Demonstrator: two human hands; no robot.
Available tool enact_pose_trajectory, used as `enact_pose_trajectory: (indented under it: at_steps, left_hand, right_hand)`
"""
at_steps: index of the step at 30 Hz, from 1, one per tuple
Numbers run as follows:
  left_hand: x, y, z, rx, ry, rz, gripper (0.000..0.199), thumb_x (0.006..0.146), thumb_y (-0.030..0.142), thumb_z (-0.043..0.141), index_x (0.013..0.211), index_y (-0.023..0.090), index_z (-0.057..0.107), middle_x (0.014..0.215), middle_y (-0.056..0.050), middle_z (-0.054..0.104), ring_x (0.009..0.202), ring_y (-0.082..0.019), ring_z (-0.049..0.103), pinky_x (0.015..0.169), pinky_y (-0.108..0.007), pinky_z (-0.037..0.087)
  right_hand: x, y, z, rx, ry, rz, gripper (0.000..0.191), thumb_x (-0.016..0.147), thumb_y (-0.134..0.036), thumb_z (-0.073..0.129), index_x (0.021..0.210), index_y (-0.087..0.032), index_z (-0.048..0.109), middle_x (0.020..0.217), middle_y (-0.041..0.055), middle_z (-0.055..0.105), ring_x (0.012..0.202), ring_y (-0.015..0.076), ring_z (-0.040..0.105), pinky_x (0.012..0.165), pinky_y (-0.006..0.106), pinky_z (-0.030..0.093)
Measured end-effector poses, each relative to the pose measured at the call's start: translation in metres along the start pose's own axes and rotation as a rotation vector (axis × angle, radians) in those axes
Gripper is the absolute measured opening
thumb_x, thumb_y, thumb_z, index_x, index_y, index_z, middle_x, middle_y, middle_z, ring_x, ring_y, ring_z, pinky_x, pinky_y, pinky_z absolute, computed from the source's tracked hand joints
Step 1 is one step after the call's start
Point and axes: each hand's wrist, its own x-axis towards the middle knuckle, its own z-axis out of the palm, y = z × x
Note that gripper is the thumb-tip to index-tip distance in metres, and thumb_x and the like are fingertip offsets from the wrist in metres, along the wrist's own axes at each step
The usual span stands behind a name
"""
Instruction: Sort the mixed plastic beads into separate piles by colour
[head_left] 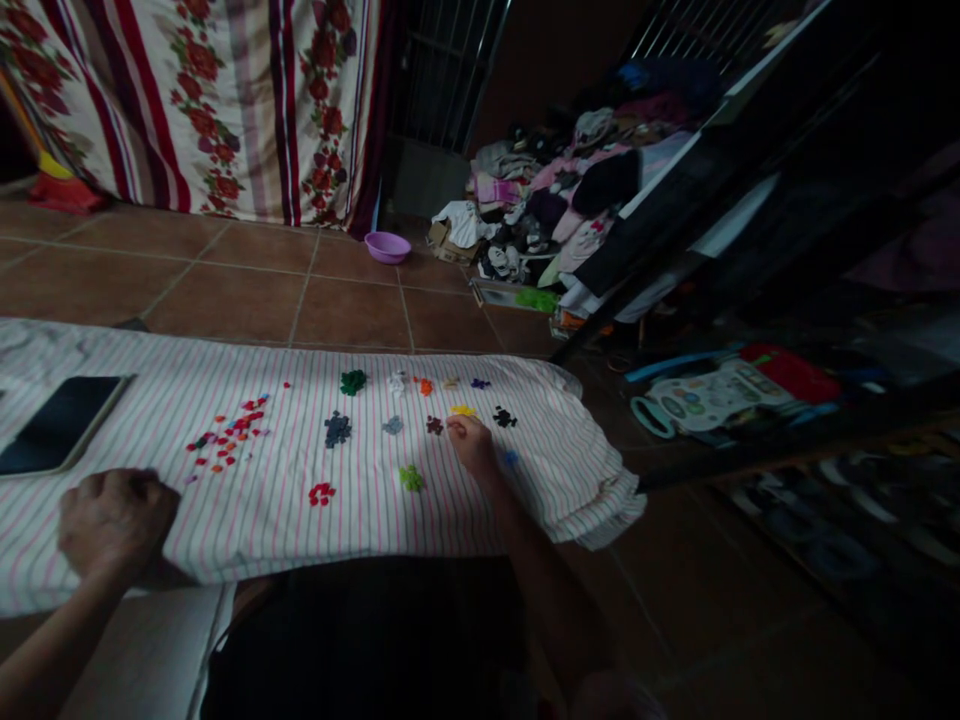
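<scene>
Currently R hand [472, 443] nr 1 yellow pile [462, 410], 1 brown pile [434, 426].

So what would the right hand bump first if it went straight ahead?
The right hand would probably meet the orange pieces first, though it might brush the brown pieces close by; depth is unclear.

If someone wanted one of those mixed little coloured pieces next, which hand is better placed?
Probably the left hand: it rests on the striped white cloth, close to the scattered small multicoloured pieces. The right hand is farther off, beside the small bright yellow pile.
</scene>
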Motion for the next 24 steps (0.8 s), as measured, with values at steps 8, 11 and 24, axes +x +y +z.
enact_pose_trajectory:
  at_steps: [8, 11, 24]
  left_hand:
    - [0.003, -0.003, 0.008, -0.016, 0.070, 0.007, 0.020, 0.074, 0.039, 0.041, 0.075, 0.023, 0.054, 0.087, -0.008, 0.055, 0.090, -0.025, 0.045, 0.074, -0.037, 0.041]
    - [0.004, -0.003, 0.009, -0.011, 0.095, 0.021, 0.021, 0.076, 0.038, 0.042, 0.073, 0.022, 0.054, 0.086, -0.008, 0.056, 0.088, -0.024, 0.045, 0.071, -0.036, 0.040]
    - [0.004, -0.007, 0.011, -0.098, 0.170, 0.154, 0.016, 0.078, 0.023, 0.044, 0.079, 0.017, 0.059, 0.087, -0.011, 0.058, 0.087, -0.024, 0.046, 0.076, -0.037, 0.038]
  right_hand:
    - [-0.011, 0.000, 0.016, 0.078, -0.009, 0.070, 0.029, 0.070, -0.014, 0.044, 0.090, -0.016, 0.067, 0.089, 0.0083, 0.071, 0.083, 0.0182, 0.066, 0.078, 0.033, 0.054]
    - [-0.015, 0.000, 0.015, 0.094, 0.020, 0.122, 0.029, 0.072, -0.021, 0.046, 0.093, -0.016, 0.066, 0.092, 0.0096, 0.071, 0.084, 0.0192, 0.067, 0.080, 0.035, 0.054]
    - [-0.011, -0.014, 0.004, -0.212, 0.034, -0.003, 0.036, 0.073, -0.036, 0.041, 0.090, -0.020, 0.069, 0.095, 0.0116, 0.071, 0.087, 0.0247, 0.065, 0.082, 0.039, 0.051]
